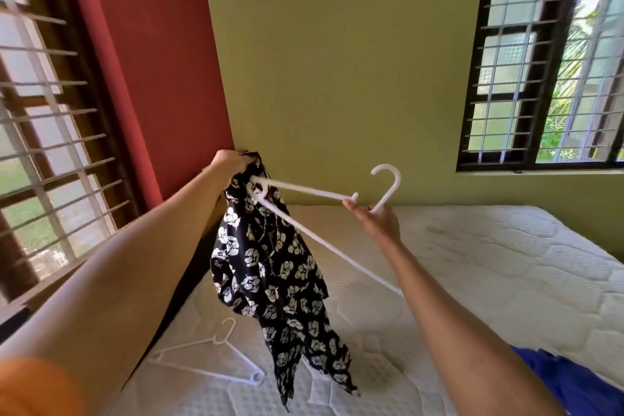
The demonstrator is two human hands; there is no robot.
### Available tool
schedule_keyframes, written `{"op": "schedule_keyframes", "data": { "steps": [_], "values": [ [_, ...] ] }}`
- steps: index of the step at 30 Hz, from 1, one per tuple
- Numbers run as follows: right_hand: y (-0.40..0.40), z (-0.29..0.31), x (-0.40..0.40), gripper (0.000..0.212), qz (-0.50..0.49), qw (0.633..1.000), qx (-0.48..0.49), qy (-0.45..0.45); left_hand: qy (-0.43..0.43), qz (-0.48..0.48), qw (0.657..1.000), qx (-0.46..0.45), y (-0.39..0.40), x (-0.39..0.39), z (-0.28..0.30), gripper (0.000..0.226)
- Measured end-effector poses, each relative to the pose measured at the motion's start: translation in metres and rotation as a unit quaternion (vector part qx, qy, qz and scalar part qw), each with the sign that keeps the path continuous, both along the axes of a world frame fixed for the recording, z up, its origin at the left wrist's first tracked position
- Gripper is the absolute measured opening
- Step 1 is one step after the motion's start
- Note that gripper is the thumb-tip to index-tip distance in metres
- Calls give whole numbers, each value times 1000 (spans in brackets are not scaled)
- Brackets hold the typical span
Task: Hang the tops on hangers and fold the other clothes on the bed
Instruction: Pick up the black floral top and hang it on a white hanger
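My left hand grips the top of a black top with white flowers, which hangs down over the bed. My right hand holds a white plastic hanger at the base of its hook. One end of the hanger is pushed into the top near my left hand. The other arm of the hanger slants down past my right forearm. A second white hanger lies flat on the mattress under the hanging top.
A blue garment lies on the mattress at the lower right. Barred windows are on the left wall and the right of the far wall. The bed stands in the corner against the red and green walls.
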State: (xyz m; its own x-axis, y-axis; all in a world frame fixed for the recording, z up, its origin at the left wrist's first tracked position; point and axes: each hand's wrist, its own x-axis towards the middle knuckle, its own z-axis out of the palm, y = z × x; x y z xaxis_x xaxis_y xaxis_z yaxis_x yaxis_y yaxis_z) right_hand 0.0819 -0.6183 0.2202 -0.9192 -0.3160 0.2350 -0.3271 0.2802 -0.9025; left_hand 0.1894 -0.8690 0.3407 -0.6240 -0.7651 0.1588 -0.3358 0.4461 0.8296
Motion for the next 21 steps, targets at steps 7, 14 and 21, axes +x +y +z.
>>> {"op": "schedule_keyframes", "data": {
  "steps": [7, 14, 21],
  "values": [
    [2, 8, 9, 52, -46, 999, -14, 14, -160, -115, 954, -226, 26, 4, 9, 31],
    [-15, 26, 20, 50, -50, 995, -41, 69, -216, -109, 903, -355, 57, -3, 5, 31],
    [-7, 25, 13, 43, -62, 993, -90, 51, -90, -211, 922, -311, 63, -1, 5, 26]
  ]
}}
